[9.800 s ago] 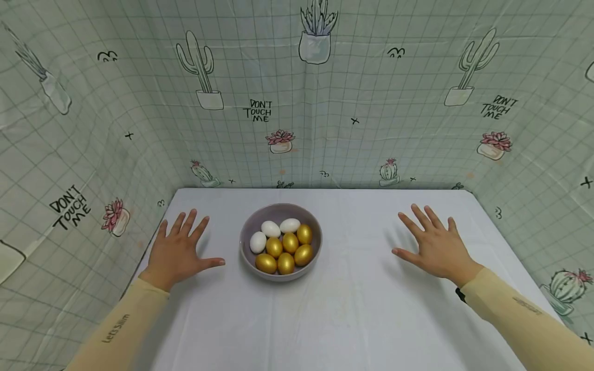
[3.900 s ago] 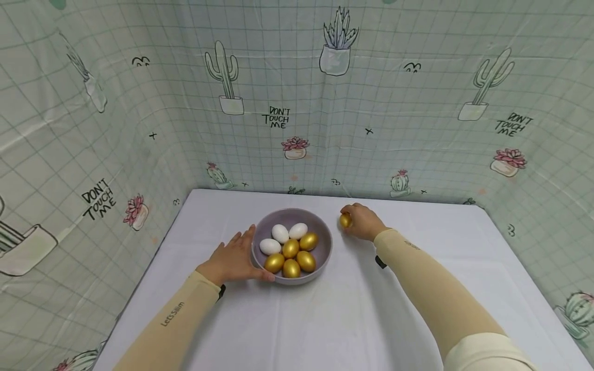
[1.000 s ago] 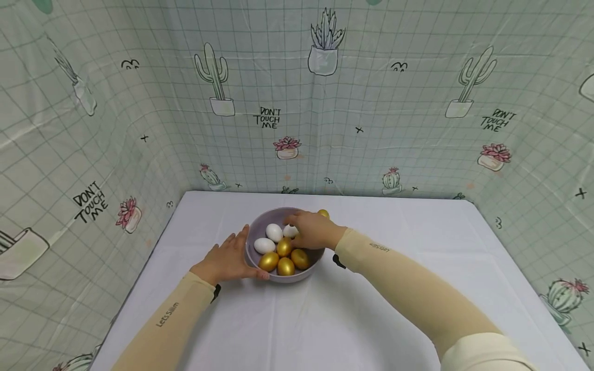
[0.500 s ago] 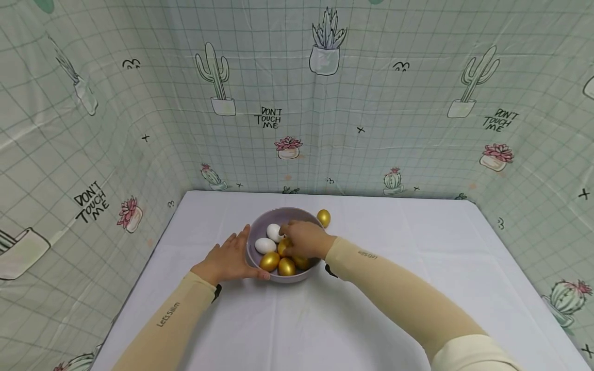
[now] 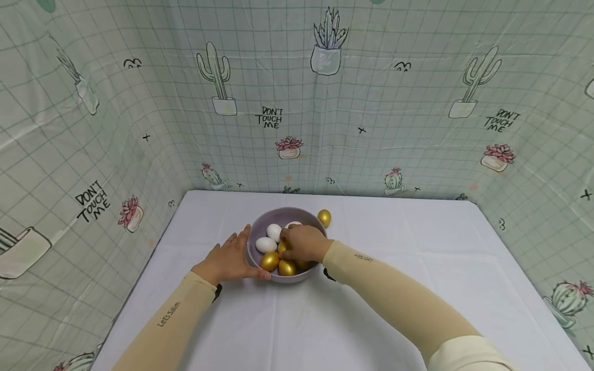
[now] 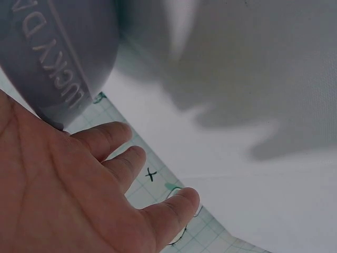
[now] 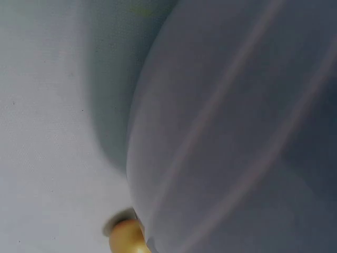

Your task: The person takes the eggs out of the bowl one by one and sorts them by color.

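A mauve bowl [image 5: 253, 242] on the table holds white eggs [image 5: 266, 245] and golden eggs [image 5: 269, 261]. My left hand [image 5: 232, 260] rests against the bowl's left side, fingers spread along it and thumb at the front rim. In the left wrist view, lettering shows on the bowl's outer wall [image 6: 52, 58]. My right hand [image 5: 306, 243] reaches into the bowl from the right, thumb and fingers around a golden egg [image 5: 282, 247] in the middle. This hand partly covers a white egg [image 5: 293, 224] and some golden ones. One golden egg [image 5: 324, 218] lies outside, behind the bowl's right rim.
White cloth covers the table [image 5: 371, 309]. A grid-patterned curtain [image 5: 352, 93] with cactus drawings rises behind it and along both sides. The right wrist view is mostly filled by the bowl's outer wall [image 7: 210, 105], with the outside egg [image 7: 126, 237] at its edge.
Earlier all eggs were in the bowl, with both hands spread beside it. My right hand set one golden egg outside, then returned to the bowl, closing on the middle egg. My left hand stays put.
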The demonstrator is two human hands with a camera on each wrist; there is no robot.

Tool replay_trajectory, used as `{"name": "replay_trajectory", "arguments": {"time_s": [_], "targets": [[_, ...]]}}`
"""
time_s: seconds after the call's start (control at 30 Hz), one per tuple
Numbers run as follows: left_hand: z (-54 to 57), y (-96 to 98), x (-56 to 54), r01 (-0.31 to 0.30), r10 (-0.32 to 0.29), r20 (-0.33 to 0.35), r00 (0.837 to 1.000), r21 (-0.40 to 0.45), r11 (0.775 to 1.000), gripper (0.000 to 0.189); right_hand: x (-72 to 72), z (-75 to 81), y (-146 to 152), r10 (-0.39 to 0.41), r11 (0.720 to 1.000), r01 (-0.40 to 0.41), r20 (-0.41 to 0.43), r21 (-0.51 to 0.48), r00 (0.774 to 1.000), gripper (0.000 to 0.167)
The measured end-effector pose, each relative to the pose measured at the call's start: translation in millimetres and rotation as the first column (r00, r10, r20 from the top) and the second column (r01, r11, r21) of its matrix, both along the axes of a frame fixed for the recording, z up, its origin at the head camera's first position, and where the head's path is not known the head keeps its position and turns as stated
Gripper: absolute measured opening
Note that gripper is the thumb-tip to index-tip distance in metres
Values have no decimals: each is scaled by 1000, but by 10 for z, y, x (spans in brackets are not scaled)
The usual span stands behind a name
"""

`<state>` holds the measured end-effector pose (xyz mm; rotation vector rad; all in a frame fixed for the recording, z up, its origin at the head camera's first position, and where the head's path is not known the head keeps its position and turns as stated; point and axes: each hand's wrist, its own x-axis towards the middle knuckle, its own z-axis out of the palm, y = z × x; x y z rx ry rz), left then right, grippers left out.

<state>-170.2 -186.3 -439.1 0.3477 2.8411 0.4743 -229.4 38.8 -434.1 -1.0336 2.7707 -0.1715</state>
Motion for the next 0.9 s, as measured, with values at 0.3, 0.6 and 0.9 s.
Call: {"name": "replay_trajectory", "arguments": {"time_s": [0.3, 0.6, 0.9], "targets": [[6, 3, 4, 2, -2, 10, 1000, -6, 1000, 142, -15, -40, -18, -3, 1000, 3, -9, -2, 1000, 43], [-21, -9, -17, 13, -13, 8, 1000, -18, 1000, 143, -23, -20, -35, -6, 999, 8, 58, -32, 998, 43], [-19, -7, -12, 9, -9, 6, 1000, -14, 1000, 143, -48, -26, -33, -3, 998, 7, 62, -66, 998, 44]]}}
